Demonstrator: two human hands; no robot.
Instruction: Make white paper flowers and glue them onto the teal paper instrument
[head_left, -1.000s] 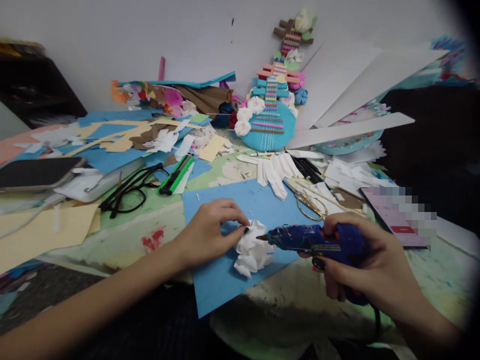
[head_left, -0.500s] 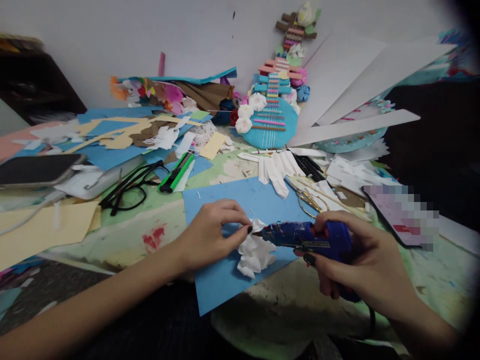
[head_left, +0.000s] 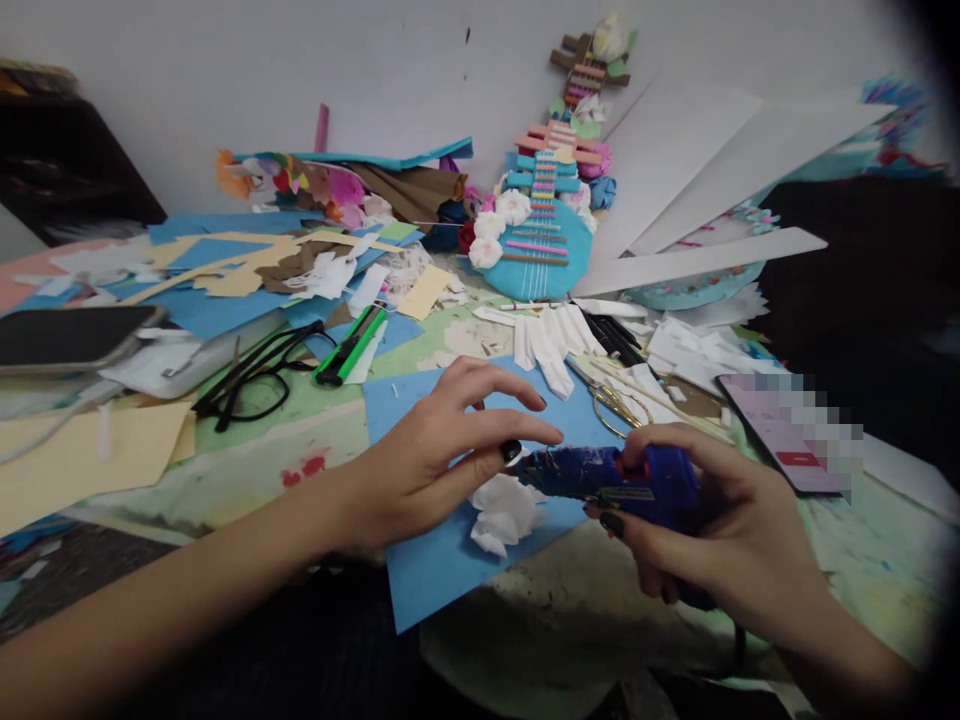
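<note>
Paper (head_left: 504, 518) — white, crumpled, softly ruffled

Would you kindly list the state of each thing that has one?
Glue gun: gripped in right hand
Left hand: open, loosely spread
White paper bundle: crumpled
Blue sheet: flat
Phone at left: screen dark
Device at right: screen lit
Scissors: open or shut unclear
Glasses: unworn, folding unclear
Green cutter: lying down, blade unclear

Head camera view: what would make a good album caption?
Right hand holding a blue glue gun, left hand close by, above a ruffled white piece on a blue sheet.
</note>
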